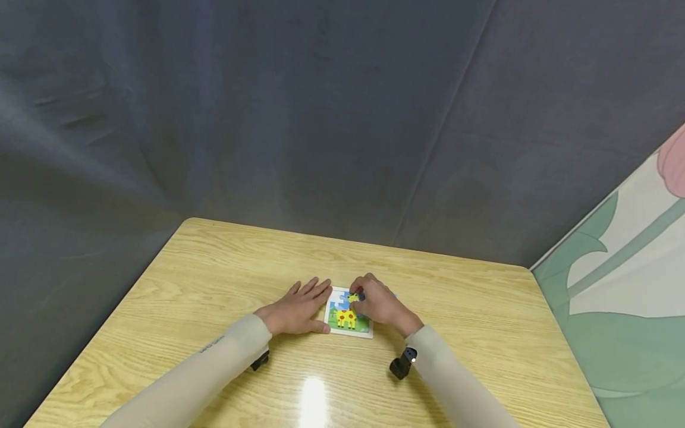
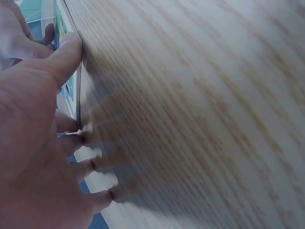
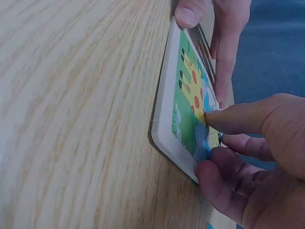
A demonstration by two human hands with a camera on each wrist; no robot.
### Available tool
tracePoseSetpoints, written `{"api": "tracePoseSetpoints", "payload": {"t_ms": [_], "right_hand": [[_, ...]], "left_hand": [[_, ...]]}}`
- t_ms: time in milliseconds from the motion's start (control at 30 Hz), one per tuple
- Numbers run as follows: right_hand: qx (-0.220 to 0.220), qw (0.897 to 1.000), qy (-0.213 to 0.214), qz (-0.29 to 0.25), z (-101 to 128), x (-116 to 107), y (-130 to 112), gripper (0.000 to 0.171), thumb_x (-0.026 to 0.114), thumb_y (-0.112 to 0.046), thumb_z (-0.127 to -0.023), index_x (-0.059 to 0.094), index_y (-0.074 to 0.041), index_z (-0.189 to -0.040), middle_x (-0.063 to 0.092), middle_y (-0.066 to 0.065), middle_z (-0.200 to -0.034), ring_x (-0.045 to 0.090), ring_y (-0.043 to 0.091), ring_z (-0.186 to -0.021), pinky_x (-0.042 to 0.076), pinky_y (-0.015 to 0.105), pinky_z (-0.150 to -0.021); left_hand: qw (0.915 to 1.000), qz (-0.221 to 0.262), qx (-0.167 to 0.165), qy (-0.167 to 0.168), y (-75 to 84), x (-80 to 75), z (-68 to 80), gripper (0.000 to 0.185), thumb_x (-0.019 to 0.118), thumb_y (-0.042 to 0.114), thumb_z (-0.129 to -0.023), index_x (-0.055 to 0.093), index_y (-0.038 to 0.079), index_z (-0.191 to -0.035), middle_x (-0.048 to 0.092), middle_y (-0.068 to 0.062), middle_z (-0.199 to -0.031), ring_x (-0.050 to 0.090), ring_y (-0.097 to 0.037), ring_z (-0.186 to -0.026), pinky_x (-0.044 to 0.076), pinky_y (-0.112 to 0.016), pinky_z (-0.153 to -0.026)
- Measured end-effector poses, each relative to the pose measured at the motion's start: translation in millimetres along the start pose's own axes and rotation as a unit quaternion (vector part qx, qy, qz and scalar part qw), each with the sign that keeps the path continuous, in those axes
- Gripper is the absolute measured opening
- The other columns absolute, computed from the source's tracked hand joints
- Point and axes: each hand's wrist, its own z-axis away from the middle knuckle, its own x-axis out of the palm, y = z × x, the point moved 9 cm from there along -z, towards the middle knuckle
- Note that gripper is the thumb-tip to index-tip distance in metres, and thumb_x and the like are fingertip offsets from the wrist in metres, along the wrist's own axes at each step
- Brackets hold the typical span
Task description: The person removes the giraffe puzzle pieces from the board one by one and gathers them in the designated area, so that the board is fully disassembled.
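puzzle frame point(image 1: 350, 334) touches spread left hand point(image 1: 295, 310); right hand point(image 1: 381, 305) pinches giraffe-head piece point(image 1: 352, 298).

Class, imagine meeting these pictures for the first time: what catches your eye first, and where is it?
The bright puzzle with its yellow giraffe stands out most, lying on the table. The left hand spreads at its left edge, while the right hand curls over its upper right part. At the far right, pale cloth with green leaves meets the dark backdrop.
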Motion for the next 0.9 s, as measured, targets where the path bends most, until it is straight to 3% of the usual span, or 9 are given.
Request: {"api": "tracePoseSetpoints", "payload": {"t_ms": [500, 767, 900], "right_hand": [[-0.002, 1.0, 0.0, -0.005, -5.2, -0.7, 0.9, 0.022, 0.082, -0.011, -0.095, 0.069, -0.007, -0.113, 0.062, 0.006, -0.11, 0.056, 0.019, -0.094, 0.053, 0.038, -0.087], [-0.011, 1.0, 0.003, 0.007, -4.8, -1.7, 0.7, 0.028, 0.081, -0.011, -0.095, 0.074, -0.01, -0.123, 0.065, 0.005, -0.114, 0.063, 0.018, -0.101, 0.057, 0.044, -0.098], [-0.008, 1.0, 0.001, 0.005, -4.9, -1.2, 1.4, 0.025, 0.081, -0.011, -0.095, 0.074, -0.011, -0.119, 0.064, 0.005, -0.113, 0.062, 0.018, -0.1, 0.057, 0.044, -0.098]], "left_hand": [[1.0, -0.002, 0.002, -0.003, -0.2, -0.4, 0.6, 0.092, 0.059, 0.058, -0.105, 0.019, 0.01, -0.172, 0.009, -0.008, -0.182, 0.005, -0.037, -0.17, 0.012, -0.066, -0.134], [1.0, -0.002, -0.001, -0.003, -0.9, -0.2, 0.0, 0.092, 0.059, 0.058, -0.105, 0.019, 0.009, -0.172, 0.008, -0.008, -0.182, 0.005, -0.036, -0.17, 0.011, -0.066, -0.134], [1.0, 0.0, -0.003, -0.003, -1.1, 0.3, -0.2, 0.093, 0.06, 0.059, -0.104, 0.019, 0.01, -0.172, 0.008, -0.008, -0.182, 0.005, -0.036, -0.17, 0.011, -0.066, -0.135]]}}
